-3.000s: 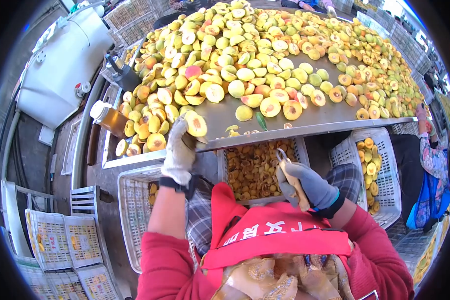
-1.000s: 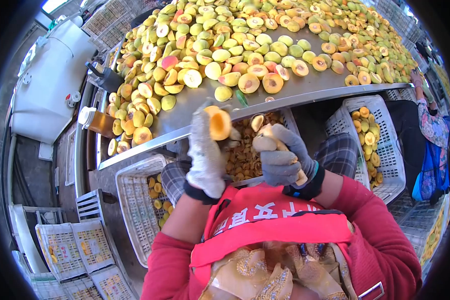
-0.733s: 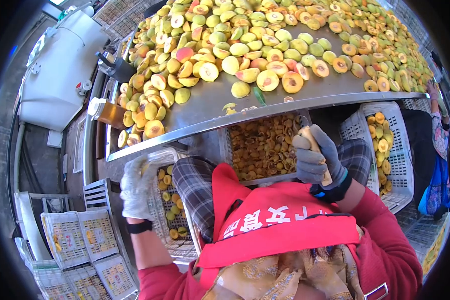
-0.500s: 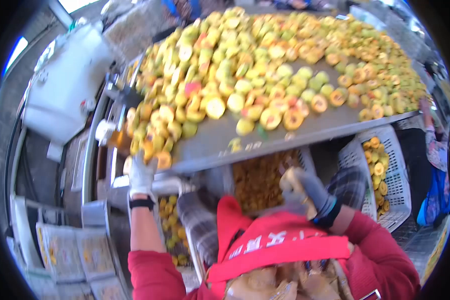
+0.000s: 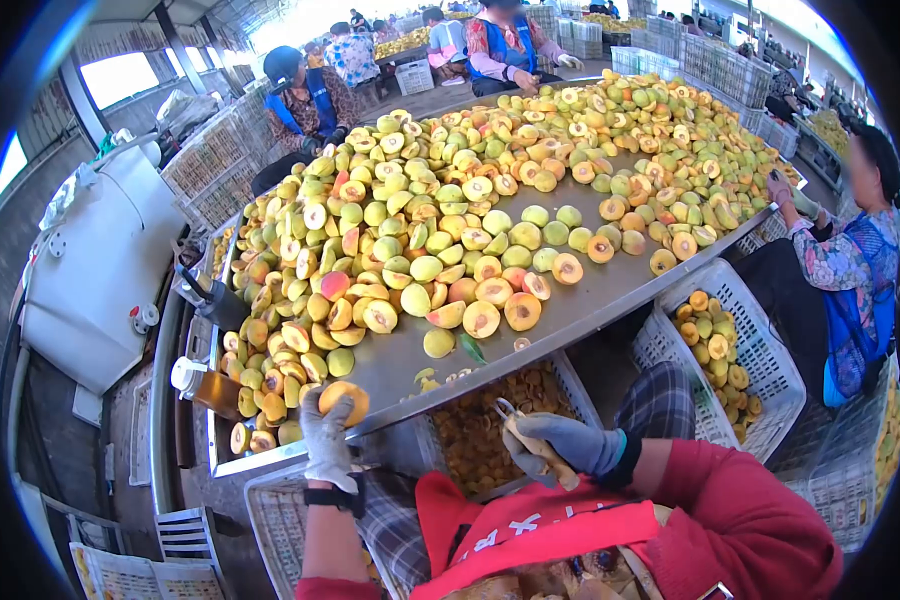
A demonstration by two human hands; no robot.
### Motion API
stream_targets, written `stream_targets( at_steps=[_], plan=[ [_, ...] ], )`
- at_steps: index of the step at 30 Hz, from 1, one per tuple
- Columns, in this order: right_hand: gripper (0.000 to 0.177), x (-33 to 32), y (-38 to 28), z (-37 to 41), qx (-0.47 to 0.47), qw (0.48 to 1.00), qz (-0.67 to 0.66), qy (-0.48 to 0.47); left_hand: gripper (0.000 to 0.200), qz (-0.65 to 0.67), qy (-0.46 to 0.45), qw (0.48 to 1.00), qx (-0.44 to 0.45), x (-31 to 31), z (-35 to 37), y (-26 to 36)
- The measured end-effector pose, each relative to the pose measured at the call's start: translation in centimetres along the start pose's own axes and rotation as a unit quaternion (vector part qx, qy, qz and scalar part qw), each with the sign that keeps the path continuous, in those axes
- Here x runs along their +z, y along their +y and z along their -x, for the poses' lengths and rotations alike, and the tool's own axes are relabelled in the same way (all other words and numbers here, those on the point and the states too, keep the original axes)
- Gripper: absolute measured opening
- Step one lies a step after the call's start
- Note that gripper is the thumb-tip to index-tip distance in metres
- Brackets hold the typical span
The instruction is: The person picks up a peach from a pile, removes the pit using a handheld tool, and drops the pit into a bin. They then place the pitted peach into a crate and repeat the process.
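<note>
At the near left edge of the metal table, my left hand [image 5: 326, 445], in a pale glove, is closed on a peach half [image 5: 346, 401] with its orange cut face showing. My right hand [image 5: 578, 444], in a grey-blue glove, grips a pitting knife [image 5: 548, 458] with a light wooden handle and a small curved metal end. It is in front of my red apron, above a crate of peach scraps [image 5: 500, 412]. Many yellow-green and orange peach halves [image 5: 425, 268] are heaped on the metal table [image 5: 410, 360] beyond both hands.
A bottle of brown liquid [image 5: 205, 386] and a dark container [image 5: 220, 303] stand at the table's left edge. White crates [image 5: 770, 350] with peach halves sit below right. Several co-workers sit around, one person [image 5: 850, 270] at the right. A large white tank [image 5: 95, 270] is at left.
My view has tilted up, showing more of the hall and co-workers. My left hand now holds a peach half clear of the heap's edge. My right hand still grips the pitting knife.
</note>
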State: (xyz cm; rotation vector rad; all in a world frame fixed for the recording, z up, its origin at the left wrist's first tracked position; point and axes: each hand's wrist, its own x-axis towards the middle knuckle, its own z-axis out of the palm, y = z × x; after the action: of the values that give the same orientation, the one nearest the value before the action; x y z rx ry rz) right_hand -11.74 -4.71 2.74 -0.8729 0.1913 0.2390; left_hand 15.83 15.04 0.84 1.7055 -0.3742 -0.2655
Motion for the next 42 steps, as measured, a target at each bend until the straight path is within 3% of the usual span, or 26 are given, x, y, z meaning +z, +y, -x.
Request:
stream_targets(
  at_steps=[2, 4, 8, 10, 13, 16, 19, 23, 26, 29, 32, 34, 36, 37, 38, 40, 42],
  plan=[
    [0.034, 0.6, -0.4, -0.8, -0.024, 0.999, 0.036, 0.0, 0.034, 0.239, -0.053, 0.964, -0.102, 2.9, 3.8, 4.2],
    [0.032, 2.1, -1.5, -1.3, -0.038, 0.997, 0.061, 0.001, 0.033, 0.281, -0.074, 0.947, -0.133, 5.0, 6.1, 3.5],
    [0.028, 3.3, -1.7, -1.4, -0.05, 0.992, 0.112, -0.004, 0.036, 0.348, -0.138, 0.921, -0.111, 8.7, 10.2, 2.7],
    [0.026, 2.8, -0.8, -1.5, -0.071, 0.991, 0.116, 0.012, 0.042, 0.397, -0.202, 0.88, -0.167, 9.1, 11.6, 2.5],
    [0.027, 2.1, 0.4, -1.4, -0.094, 0.987, 0.114, 0.059, 0.055, 0.515, -0.253, 0.799, -0.177, 10.0, 12.8, 4.0],
    [0.03, 2.1, 0.3, -1.0, -0.088, 0.982, 0.134, 0.099, 0.057, 0.457, -0.195, 0.847, -0.187, 10.1, 12.9, 3.2],
    [0.03, 2.7, 0.1, -0.3, -0.073, 0.977, 0.176, 0.093, 0.044, 0.492, -0.192, 0.836, -0.147, 9.8, 12.4, 3.6],
    [0.031, 3.4, 0.0, 0.0, -0.065, 0.951, 0.282, 0.107, 0.043, 0.52, -0.184, 0.823, -0.135, 9.6, 12.7, 3.9],
    [0.034, 4.4, -0.8, 0.5, -0.051, 0.949, 0.289, 0.116, 0.044, 0.504, -0.186, 0.835, -0.117, 9.7, 13.4, 4.3],
    [0.035, 4.0, 0.3, -0.2, -0.135, 0.933, 0.31, 0.12, 0.046, 0.476, -0.164, 0.858, -0.103, 10.3, 13.8, 4.3],
    [0.035, 3.5, 1.5, -0.9, -0.127, 0.945, 0.275, 0.125, 0.046, 0.448, -0.143, 0.878, -0.087, 10.7, 14.1, 4.0],
    [0.037, 4.3, 0.6, 0.0, -0.065, 0.961, 0.247, 0.109, 0.046, 0.432, -0.156, 0.884, -0.088, 10.9, 14.2, 3.2],
    [0.037, 2.9, 4.1, -2.7, -0.187, 0.953, 0.202, 0.128, 0.045, 0.372, -0.151, 0.914, -0.05, 11.3, 14.2, 3.2],
    [0.038, 2.3, 4.2, -3.0, -0.139, 0.968, 0.181, 0.102, 0.044, 0.356, -0.152, 0.921, -0.041, 11.3, 14.3, 4.1],
    [0.03, 2.2, 2.7, -2.1, -0.012, 0.978, 0.197, 0.064, 0.042, 0.337, -0.149, 0.929, -0.034, 11.3, 14.5, 4.8],
    [0.029, 2.3, 2.9, -2.2, -0.055, 0.975, 0.207, 0.067, 0.037, 0.376, -0.114, 0.919, -0.013, 11.9, 14.1, 4.6],
    [0.03, 4.0, 1.3, -0.6, -0.102, 0.939, 0.313, 0.097, 0.035, 0.36, -0.155, 0.92, -0.029, 11.4, 13.6, 5.1]
  ],
)
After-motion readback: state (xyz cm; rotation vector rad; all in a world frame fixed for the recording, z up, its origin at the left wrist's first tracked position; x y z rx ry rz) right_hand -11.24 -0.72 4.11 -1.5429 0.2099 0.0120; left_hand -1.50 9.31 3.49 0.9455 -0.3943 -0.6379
